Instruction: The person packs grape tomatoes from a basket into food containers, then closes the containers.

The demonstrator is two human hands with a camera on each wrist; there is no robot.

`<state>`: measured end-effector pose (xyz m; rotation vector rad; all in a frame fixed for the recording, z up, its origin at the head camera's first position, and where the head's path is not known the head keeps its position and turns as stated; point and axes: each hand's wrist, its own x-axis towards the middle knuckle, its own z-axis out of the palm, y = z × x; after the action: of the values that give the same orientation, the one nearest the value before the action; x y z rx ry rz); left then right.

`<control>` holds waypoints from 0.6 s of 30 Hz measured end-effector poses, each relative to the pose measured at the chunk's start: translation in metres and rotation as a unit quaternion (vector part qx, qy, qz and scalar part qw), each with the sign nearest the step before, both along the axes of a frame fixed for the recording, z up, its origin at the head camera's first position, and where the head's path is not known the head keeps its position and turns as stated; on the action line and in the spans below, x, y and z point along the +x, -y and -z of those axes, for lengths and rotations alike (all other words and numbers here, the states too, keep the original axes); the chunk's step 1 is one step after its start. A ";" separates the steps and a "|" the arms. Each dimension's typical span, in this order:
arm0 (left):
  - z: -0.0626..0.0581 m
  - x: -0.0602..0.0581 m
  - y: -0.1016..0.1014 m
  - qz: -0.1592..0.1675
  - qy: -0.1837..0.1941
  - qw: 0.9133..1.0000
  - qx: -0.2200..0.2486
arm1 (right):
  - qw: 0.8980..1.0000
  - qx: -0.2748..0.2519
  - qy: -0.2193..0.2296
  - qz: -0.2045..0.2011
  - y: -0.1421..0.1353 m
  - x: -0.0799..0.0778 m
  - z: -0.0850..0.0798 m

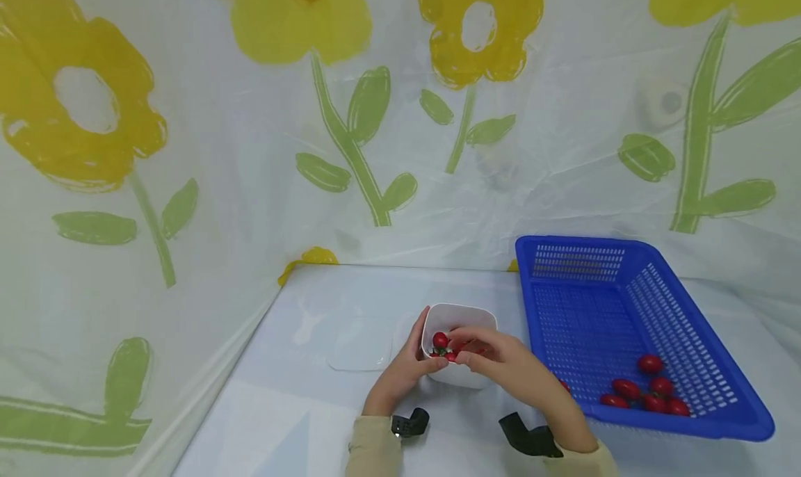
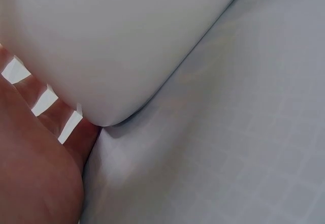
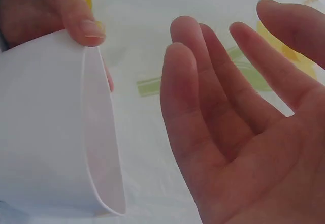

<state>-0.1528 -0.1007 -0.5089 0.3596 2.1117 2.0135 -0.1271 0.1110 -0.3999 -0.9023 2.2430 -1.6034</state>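
A white square container (image 1: 459, 376) with cherry tomatoes (image 1: 441, 340) inside stands on the table, a bit of green showing among them. My left hand (image 1: 407, 373) grips it from the left, thumb over the front rim and fingers along its side. In the left wrist view the fingers of that hand run along the container's wall (image 2: 122, 41). Above the opening is my right hand (image 1: 507, 362), overlapping the tomatoes in the head view. The right wrist view shows this hand's fingers spread and gently bent beside the rim, with nothing between them.
To the right, a blue plastic basket (image 1: 682, 282) holds several cherry tomatoes (image 1: 651, 386) near its front edge. A clear lid (image 1: 359, 355) lies left of the container. Behind the table hangs a flower-printed sheet (image 1: 551, 150).
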 end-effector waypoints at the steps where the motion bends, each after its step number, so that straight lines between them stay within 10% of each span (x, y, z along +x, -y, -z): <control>1: 0.000 0.000 0.000 -0.003 0.000 1.000 0.000 | 1.000 -0.001 0.005 -0.002 -0.002 0.000 -0.002; 18: -0.028 0.012 -0.001 0.013 0.004 1.000 0.011 | 0.990 0.126 -0.054 -0.017 -0.050 -0.009 -0.024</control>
<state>-0.1412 -0.0993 -0.4810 0.3794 2.0703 2.0213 -0.1359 0.1613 -0.3758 -0.9706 2.4186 -1.2475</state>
